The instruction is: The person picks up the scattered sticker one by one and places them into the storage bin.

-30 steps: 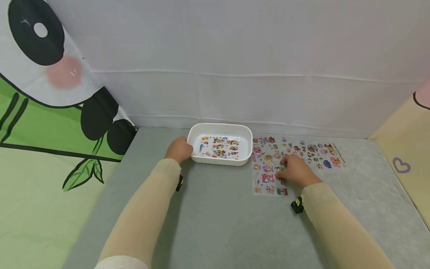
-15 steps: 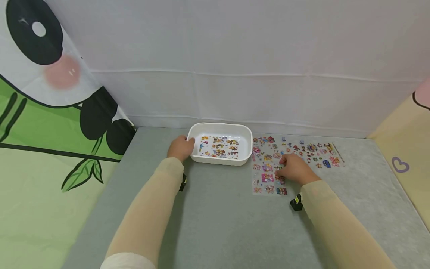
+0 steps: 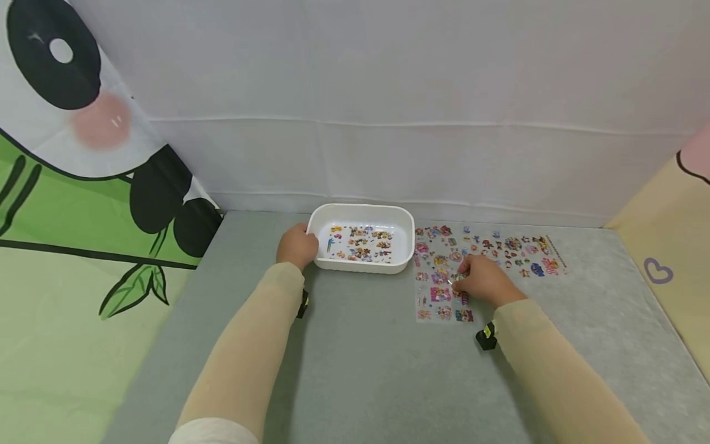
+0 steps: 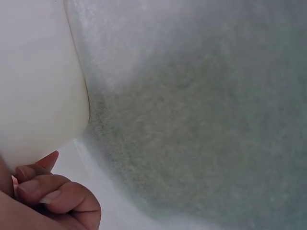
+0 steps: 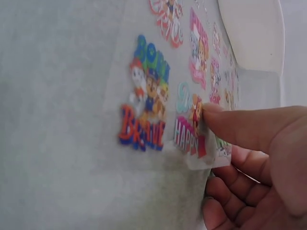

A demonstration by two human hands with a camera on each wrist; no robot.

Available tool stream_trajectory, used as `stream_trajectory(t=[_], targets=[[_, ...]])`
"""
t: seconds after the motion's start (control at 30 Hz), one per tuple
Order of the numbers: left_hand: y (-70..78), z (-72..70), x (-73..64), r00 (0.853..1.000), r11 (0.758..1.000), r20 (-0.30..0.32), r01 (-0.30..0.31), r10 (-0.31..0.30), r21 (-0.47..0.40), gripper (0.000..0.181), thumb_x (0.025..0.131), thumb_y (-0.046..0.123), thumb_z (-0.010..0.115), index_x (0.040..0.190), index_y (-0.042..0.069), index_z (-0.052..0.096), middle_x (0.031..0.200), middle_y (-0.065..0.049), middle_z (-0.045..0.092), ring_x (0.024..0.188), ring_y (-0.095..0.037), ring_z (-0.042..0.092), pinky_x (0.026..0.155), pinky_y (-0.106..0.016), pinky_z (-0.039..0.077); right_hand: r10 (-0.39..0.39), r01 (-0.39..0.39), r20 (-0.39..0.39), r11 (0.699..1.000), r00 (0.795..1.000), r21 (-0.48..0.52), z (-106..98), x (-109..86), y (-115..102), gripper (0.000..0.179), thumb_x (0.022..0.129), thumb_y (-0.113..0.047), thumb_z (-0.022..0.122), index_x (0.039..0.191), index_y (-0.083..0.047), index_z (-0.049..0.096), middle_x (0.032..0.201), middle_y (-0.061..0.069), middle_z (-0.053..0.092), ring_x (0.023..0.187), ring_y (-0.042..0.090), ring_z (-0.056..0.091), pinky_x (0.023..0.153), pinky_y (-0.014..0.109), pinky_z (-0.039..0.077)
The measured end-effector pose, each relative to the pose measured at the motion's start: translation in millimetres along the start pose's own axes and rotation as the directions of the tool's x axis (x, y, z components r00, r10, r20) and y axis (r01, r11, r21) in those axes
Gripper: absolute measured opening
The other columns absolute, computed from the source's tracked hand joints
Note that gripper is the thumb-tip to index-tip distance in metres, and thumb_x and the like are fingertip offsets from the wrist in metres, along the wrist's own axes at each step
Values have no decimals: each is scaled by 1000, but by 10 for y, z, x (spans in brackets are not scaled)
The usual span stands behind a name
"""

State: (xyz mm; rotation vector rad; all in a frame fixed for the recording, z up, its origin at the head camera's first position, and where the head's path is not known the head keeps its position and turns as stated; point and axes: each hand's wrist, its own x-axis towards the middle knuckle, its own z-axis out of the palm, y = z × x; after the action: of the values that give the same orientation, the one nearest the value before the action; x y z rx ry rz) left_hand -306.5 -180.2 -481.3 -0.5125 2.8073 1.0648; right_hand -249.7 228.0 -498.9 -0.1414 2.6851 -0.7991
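A white plastic basin (image 3: 366, 213) stands at the back of the table, with several small colourful cartoon stickers (image 3: 363, 243) on its bottom. My left hand (image 3: 297, 246) holds the basin's left end; in the left wrist view its curled fingers (image 4: 60, 194) lie by the basin's wall (image 4: 38, 81). To the right of the basin lies a clear sticker sheet (image 3: 440, 295) printed with cartoon pups and words. My right hand (image 3: 484, 280) pinches that sheet's right edge, and in the right wrist view the thumb (image 5: 240, 122) presses beside the "Happy" print (image 5: 187, 136), with the edge slightly raised.
Another printed clear sheet or part (image 3: 535, 253) extends farther right along the back. A grey cloth-like cover (image 3: 366, 357) spreads over the table. White fabric (image 3: 388, 98) hangs behind the basin, and a green cartoon panel (image 3: 94, 246) borders the left side.
Both hands keep their places on the basin and the sheet. A small light glint now shows on the sheet beside my right fingertips. The head view has shifted slightly.
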Motion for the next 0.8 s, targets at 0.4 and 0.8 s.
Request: stream_trajectory(t=[0.4, 0.8], targets=[[80, 0, -83, 999, 999, -13, 42, -42, 9, 48, 105, 18, 45, 150, 5, 51, 136, -16, 62, 113, -31, 57, 101, -50, 46, 20, -20, -8, 997, 1000, 70, 39, -90, -40, 32, 93, -20, 76, 114, -1, 62, 93, 10, 57, 77, 23, 51, 70, 40, 43], [92, 39, -98, 998, 999, -57, 41, -40, 12, 45, 99, 13, 51, 143, 4, 58, 127, -16, 67, 108, -32, 61, 98, -50, 48, -7, 11, -37, 996, 999, 90, 86, -140, 19, 20, 91, -16, 74, 103, -3, 64, 89, 9, 59, 75, 24, 51, 66, 39, 43]])
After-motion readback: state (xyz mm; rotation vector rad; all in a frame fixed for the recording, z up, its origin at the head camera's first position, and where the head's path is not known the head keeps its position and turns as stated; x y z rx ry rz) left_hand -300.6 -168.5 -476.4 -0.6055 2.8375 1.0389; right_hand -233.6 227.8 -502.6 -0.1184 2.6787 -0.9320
